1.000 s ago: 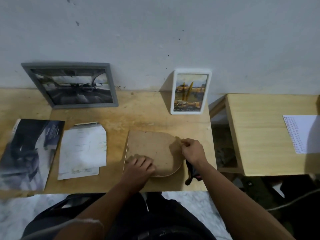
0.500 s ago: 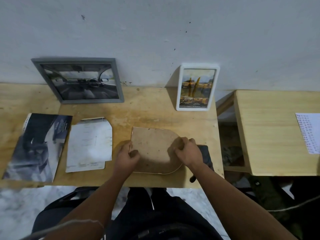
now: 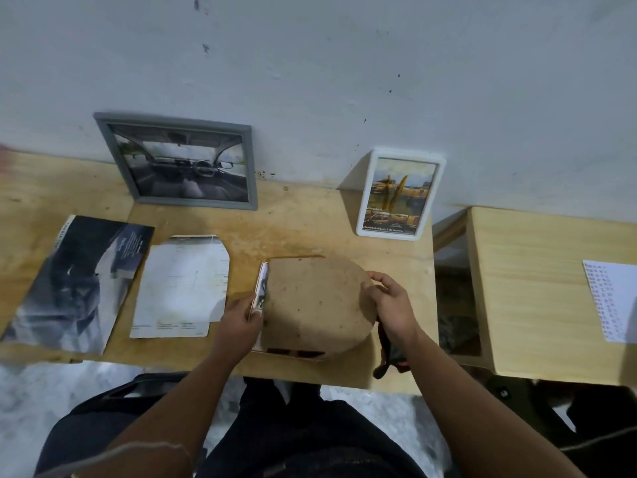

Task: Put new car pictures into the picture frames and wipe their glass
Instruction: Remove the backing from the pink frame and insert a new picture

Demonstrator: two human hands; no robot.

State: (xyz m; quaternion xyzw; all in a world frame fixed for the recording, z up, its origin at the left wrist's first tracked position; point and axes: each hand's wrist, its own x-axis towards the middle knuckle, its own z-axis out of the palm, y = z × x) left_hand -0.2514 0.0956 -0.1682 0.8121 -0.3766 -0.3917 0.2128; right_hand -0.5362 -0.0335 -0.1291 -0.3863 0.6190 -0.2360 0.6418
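A brown backing board [image 3: 312,305] with one rounded end lies face down over a picture frame near the table's front edge. My right hand [image 3: 391,307] grips the board's rounded right end, and the board is shifted right and lifted a little. A strip of a car picture [image 3: 262,288] shows along the frame's left side, where my left hand [image 3: 241,317] pinches that edge. A grey frame [image 3: 182,162] with a car-interior picture and a white frame [image 3: 398,194] with a yellow-car picture lean against the wall.
A dark car brochure [image 3: 79,281] and a cut white sheet [image 3: 181,288] lie on the wooden table [image 3: 300,219] to the left. A dark object [image 3: 389,357] lies under my right wrist at the table's front edge. A second wooden table [image 3: 537,288] with a printed paper [image 3: 613,298] stands at the right.
The backing board has shifted right and lifted, uncovering a strip of the picture on the left. My left hand moved onto that left edge; my right hand now grips the rounded end.
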